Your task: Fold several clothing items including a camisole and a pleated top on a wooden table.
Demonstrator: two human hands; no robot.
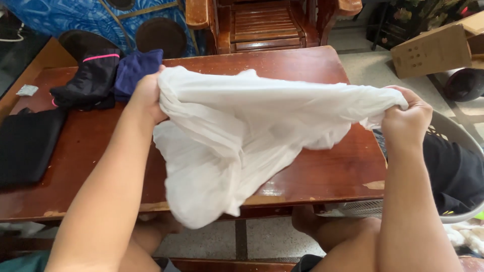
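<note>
I'm holding the white garment (237, 136) stretched in the air over the worktop (312, 171), both hands clenched on its top edge: left hand (146, 95) bunching 1 corner, right hand (406, 118) gripping the other. The rest is hanging loose and crumpled below, its lower part drooping past the near edge of the worktop. Looks like I'm at the shake-out and spread step, fold not started. Next move probably calls for pulling the edge taut, finding the seams and lowering it flat on the bare wood in front of me. Can't tell what kind of garment it is, the fabric is motion-blurred.

Worktop is dark reddish wood, worn at the near edge. On its left side: a black folded piece (25, 146), a black item with pink trim (91, 80), a navy piece (136, 68) touching it. A laundry basket (454, 131) with dark clothes is sitting just beside my right arm. A wooden chair (264, 25) is standing behind the worktop, a cardboard box (433, 50) far right, tiled floor (373, 70).
</note>
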